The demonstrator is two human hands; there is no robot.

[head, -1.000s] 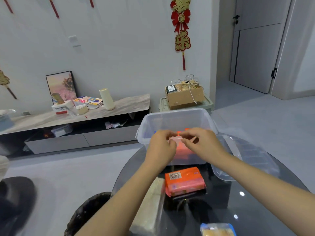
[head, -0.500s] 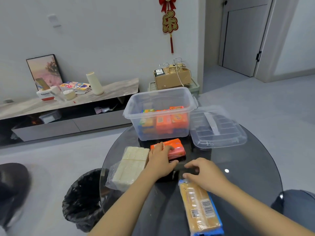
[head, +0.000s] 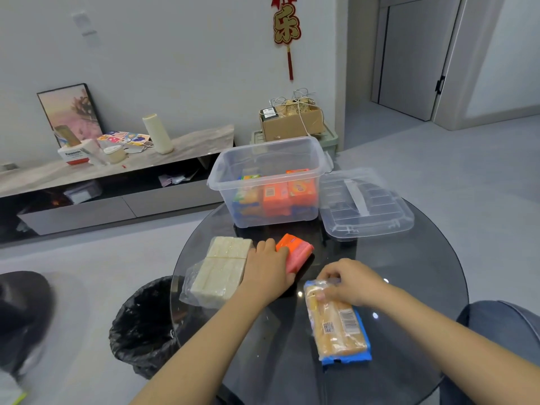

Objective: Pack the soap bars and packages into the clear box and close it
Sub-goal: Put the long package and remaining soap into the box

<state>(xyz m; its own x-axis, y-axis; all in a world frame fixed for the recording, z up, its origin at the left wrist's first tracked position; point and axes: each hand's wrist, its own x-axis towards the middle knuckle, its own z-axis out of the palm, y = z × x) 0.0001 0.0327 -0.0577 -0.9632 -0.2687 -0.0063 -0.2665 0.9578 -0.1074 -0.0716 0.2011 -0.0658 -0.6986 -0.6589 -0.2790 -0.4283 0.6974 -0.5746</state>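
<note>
Nearest on the round dark glass bench [head: 409, 287] I see a long blue-edged package [head: 339, 325] lying flat, its far end pinched by the right hand [head: 347, 283], fingers curled onto the wrapper. Left of it the left hand [head: 270, 270] wraps around an orange soap package [head: 296, 252], which sits tilted up on edge. Just left of that hand a clear bag of pale soap bars [head: 219, 270] lies flat. Under the bench's left edge I note a bin with a black liner [head: 143, 325]. Farther on stands the clear box [head: 271, 159], open, with orange and blue packs upright inside. Its clear lid [head: 365, 206] lies just right of it, on the bench.
</note>
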